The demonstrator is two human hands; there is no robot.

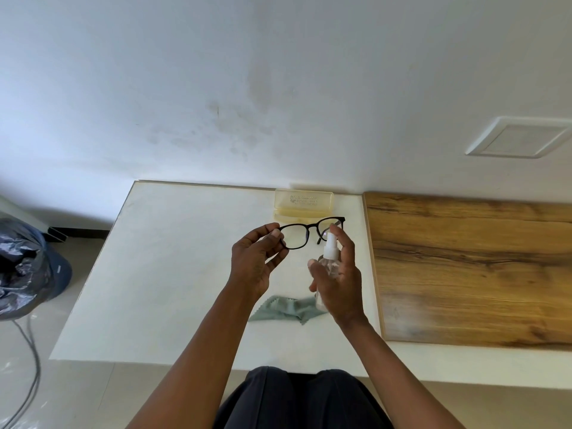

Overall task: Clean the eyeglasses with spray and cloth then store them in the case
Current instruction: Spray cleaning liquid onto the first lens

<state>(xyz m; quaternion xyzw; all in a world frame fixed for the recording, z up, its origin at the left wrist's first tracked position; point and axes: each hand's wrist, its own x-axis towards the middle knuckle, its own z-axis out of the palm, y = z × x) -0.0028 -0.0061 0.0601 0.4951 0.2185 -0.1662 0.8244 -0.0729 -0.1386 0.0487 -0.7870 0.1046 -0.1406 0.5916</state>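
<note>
My left hand (255, 261) holds black-framed eyeglasses (309, 232) by their left end, raised above the white table (154, 274). My right hand (339, 280) grips a small clear spray bottle (330, 258) with a white nozzle, index finger on top, the nozzle close to the right lens. A grey-green cleaning cloth (286, 309) lies crumpled on the table below my hands, partly hidden by my right wrist. A pale yellow translucent glasses case (304, 204) lies open at the table's far edge against the wall.
A wood-grain board (473, 267) lies on the right part of the table. A black plastic bag (21, 267) and grey cables (31, 366) are on the floor at left. A white wall stands behind the table.
</note>
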